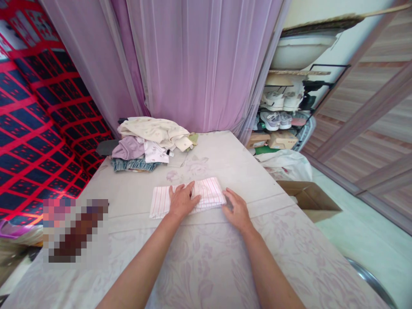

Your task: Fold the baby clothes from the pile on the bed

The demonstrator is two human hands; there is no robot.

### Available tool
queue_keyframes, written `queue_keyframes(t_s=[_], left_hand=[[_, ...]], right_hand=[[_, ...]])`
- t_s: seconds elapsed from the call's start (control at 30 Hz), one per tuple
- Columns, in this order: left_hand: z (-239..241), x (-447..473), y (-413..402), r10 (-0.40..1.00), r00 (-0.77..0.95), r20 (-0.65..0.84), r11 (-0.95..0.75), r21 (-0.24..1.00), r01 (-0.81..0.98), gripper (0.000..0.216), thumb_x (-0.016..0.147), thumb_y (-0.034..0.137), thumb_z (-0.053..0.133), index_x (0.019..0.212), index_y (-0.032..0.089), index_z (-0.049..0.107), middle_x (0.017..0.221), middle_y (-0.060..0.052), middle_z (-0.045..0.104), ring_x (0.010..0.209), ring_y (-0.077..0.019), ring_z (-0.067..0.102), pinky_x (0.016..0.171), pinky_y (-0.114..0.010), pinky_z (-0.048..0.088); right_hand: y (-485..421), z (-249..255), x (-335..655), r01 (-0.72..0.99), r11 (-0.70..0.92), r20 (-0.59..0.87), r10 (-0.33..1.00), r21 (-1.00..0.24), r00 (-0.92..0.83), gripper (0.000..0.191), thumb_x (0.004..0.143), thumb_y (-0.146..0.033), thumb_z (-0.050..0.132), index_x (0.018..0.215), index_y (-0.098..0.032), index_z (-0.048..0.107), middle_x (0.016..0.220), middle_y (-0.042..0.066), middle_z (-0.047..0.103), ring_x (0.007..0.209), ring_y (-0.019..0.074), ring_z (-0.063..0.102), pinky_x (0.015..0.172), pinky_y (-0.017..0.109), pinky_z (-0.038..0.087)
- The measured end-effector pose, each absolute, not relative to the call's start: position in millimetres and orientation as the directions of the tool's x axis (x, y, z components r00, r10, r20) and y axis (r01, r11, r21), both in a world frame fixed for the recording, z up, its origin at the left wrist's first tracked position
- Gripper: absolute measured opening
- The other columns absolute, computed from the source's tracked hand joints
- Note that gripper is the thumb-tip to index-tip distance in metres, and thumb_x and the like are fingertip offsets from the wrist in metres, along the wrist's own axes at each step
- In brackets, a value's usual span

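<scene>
A folded white cloth with thin pink stripes (210, 192) lies on the pale floral sheet (206, 257) in front of me. My left hand (182, 201) rests flat on top of the cloth's middle, fingers stretched out. At the cloth's right end sits my right hand (237, 208), fingers extended and touching its edge. Neither hand grips anything.
A pile of unfolded clothes (149, 143) sits at the far left of the sheet, against a pink curtain (193, 64). A red and blue patterned cover (35, 128) is at left. An open cardboard box (310, 199) and a shoe rack (283, 111) stand at right.
</scene>
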State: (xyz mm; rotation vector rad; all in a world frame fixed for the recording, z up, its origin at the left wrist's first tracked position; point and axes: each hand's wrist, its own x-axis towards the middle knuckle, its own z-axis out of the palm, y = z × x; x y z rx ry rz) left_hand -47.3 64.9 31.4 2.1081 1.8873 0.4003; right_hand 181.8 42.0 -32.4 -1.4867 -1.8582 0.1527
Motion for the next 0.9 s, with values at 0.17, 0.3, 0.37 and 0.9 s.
queue_keyframes(t_s=[0.17, 0.3, 0.37, 0.9], left_hand=[[39, -40, 64, 0.995, 0.093, 0.023, -0.094, 0.416, 0.905, 0.051, 0.083, 0.039, 0.054, 0.133, 0.029, 0.049, 0.101, -0.004, 0.069, 0.122, -0.0279, 0.048, 0.110, -0.061, 0.006], [41, -33, 67, 0.999, 0.018, 0.027, -0.030, 0.580, 0.814, 0.043, 0.079, 0.035, 0.057, 0.122, 0.030, 0.060, 0.086, 0.001, 0.068, 0.096, -0.0218, 0.061, 0.109, -0.056, 0.016], [41, -27, 71, 1.000, -0.016, 0.015, 0.001, 0.695, 0.719, 0.040, 0.079, 0.033, 0.058, 0.119, 0.030, 0.062, 0.077, 0.004, 0.066, 0.084, -0.0180, 0.062, 0.105, -0.049, 0.028], [76, 19, 91, 0.989, 0.035, 0.145, -0.141, 0.836, 0.531, 0.041, 0.077, 0.030, 0.063, 0.118, 0.024, 0.064, 0.080, 0.003, 0.062, 0.075, -0.0119, 0.059, 0.078, -0.024, 0.046]], right_hand=[[32, -21, 166, 0.863, 0.217, 0.427, 0.904, -0.457, -0.001, 0.035, 0.080, -0.026, 0.049, 0.112, -0.018, 0.060, 0.117, 0.010, 0.065, 0.107, 0.0227, 0.058, 0.096, 0.039, 0.039], [27, -8, 155, 0.905, 0.076, 0.333, 0.940, -0.418, 0.075, 0.042, 0.082, -0.030, 0.052, 0.120, -0.015, 0.054, 0.112, 0.010, 0.066, 0.102, 0.0227, 0.058, 0.089, 0.035, 0.037], [27, -3, 153, 0.924, -0.003, 0.281, 0.952, -0.382, 0.119, 0.038, 0.083, -0.029, 0.052, 0.119, -0.016, 0.055, 0.109, 0.009, 0.067, 0.100, 0.0223, 0.058, 0.085, 0.033, 0.036], [31, 14, 157, 0.933, -0.123, 0.138, 0.974, -0.338, 0.179, 0.032, 0.086, -0.031, 0.049, 0.114, -0.020, 0.060, 0.095, 0.007, 0.069, 0.091, 0.0213, 0.059, 0.078, 0.030, 0.034]])
